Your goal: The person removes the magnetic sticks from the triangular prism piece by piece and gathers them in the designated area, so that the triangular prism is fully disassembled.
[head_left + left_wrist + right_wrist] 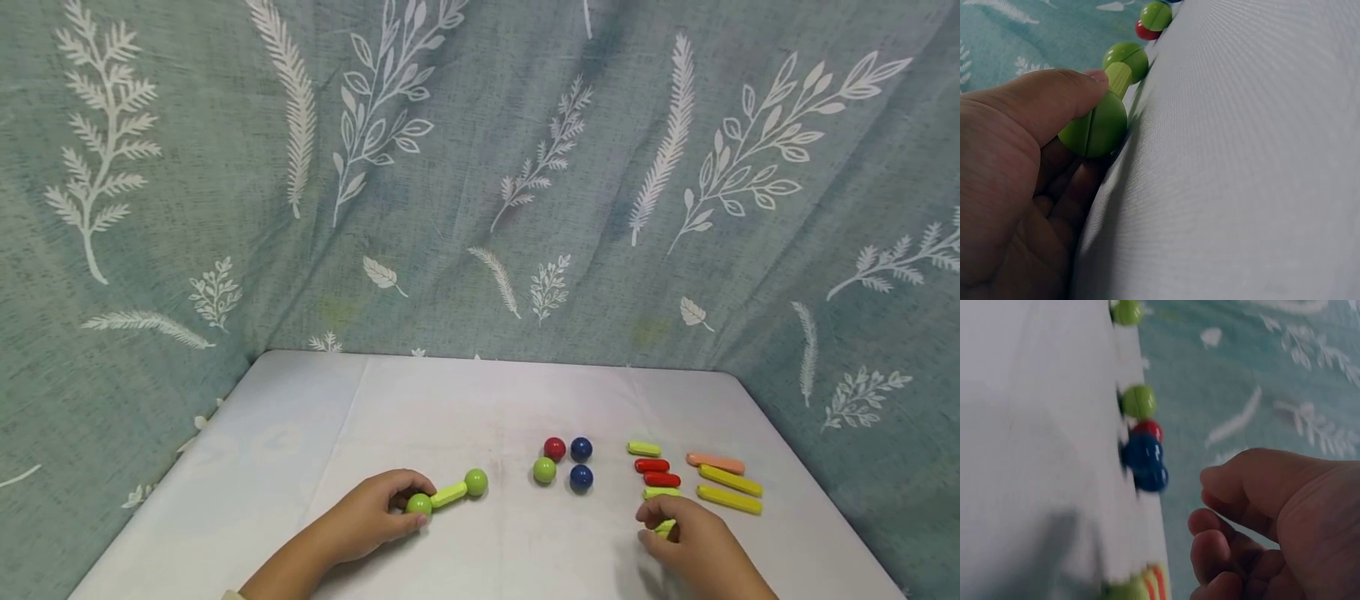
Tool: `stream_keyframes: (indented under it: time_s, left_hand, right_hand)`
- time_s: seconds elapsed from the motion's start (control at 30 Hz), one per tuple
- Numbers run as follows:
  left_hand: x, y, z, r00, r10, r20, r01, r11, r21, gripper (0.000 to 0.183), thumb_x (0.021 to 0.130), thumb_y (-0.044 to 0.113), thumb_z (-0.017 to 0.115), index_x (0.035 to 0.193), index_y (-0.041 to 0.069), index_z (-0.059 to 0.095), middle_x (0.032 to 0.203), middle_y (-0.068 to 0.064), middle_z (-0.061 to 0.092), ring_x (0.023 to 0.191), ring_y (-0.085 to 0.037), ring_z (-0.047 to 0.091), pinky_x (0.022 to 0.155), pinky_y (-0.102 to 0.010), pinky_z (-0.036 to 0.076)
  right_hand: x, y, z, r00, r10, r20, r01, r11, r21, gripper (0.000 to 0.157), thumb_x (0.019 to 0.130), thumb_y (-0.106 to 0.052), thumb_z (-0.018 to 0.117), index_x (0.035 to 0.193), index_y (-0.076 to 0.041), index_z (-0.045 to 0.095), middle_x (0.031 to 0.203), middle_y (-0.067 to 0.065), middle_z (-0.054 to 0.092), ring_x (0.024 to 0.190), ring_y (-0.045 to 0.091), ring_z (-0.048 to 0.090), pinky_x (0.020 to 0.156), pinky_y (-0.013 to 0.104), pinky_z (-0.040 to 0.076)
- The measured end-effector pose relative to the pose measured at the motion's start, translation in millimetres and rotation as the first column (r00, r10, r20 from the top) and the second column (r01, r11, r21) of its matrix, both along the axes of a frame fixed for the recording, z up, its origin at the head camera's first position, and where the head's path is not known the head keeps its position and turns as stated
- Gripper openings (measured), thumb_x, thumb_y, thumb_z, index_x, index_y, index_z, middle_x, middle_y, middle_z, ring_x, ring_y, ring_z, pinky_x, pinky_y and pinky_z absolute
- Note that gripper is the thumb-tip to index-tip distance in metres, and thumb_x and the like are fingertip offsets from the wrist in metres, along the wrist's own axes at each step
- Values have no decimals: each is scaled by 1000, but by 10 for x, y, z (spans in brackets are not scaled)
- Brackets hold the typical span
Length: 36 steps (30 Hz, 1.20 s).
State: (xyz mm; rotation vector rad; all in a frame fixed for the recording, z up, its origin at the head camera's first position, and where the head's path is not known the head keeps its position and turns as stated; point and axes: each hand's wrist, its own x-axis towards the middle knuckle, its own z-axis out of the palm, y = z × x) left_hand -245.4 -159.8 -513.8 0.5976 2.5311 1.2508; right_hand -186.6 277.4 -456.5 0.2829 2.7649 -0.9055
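Two green balls are joined by a short lime rod (450, 495) left of the table's middle. My left hand (378, 504) holds the near green ball (419, 505) between thumb and fingers; the far green ball (476, 482) points away to the right. Over on the right, my right hand (693, 537) hovers above a lime rod (665, 528) that shows through the gap between its thumb and fingers. In the right wrist view the right hand (1254, 525) has loosely bent fingers and nothing between them. Another lime rod (662, 493) lies just beyond its fingertips.
Loose balls sit mid-table: red (554, 448), green (544, 470) and two blue (581, 477). Short red rods (662, 480), a lime rod (643, 448), yellow rods (729, 499) and an orange rod (716, 463) lie at right. A patterned cloth (480, 167) hangs behind the white table (420, 400).
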Motion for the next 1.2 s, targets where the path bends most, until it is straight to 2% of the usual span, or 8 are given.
stream_keyframes:
  time_s: [0.2,0.33,0.5,0.73,0.97,1.2]
  left_hand:
    - [-2,6,7,1000,-4,3,4,1000,-4,31,92,37,82,120,33,69,114,13,68,102,-10,64,87,-25,54]
    - [8,14,28,1000,-10,-13,10,1000,-15,30,92,37,81,119,34,69,114,14,67,102,-8,63,87,-25,54]
    - [18,29,56,1000,-18,-25,18,1000,-5,30,92,35,81,119,31,69,114,11,68,101,-9,63,86,-26,54]
    - [24,4,43,1000,-5,-25,5,1000,-16,30,93,37,80,120,31,69,115,12,67,101,-8,63,87,-24,54]
    - [20,-6,27,1000,3,-18,-3,1000,-31,28,93,37,80,119,32,69,115,14,67,101,-8,63,86,-25,54]
    - [19,26,40,1000,6,-9,-6,1000,-31,29,93,35,80,119,31,70,113,14,68,101,-9,64,86,-26,54]
  right_hand:
    - [-116,-468,35,988,152,-37,-154,986,-63,15,87,-17,84,98,-18,73,90,-4,68,76,18,57,68,30,56]
    - [-198,-685,-17,962,261,-85,-268,959,-94,15,88,-18,83,99,-19,73,90,-5,67,78,18,57,67,27,55]
    - [-334,-880,-103,938,330,-107,-344,926,-153,14,90,-18,81,101,-21,72,90,-6,66,79,18,57,63,27,51]
    - [-483,-1078,-158,942,315,-116,-335,904,-265,23,90,-20,81,110,-18,70,94,-3,67,79,20,59,64,32,53]
    - [-544,-1258,-218,943,312,-115,-332,874,-354,32,89,-18,82,117,-16,68,99,0,67,75,19,63,61,34,54]
    - [-591,-1381,-316,937,333,-103,-347,861,-371,37,86,-20,84,119,-20,67,100,0,66,74,17,65,62,32,54]
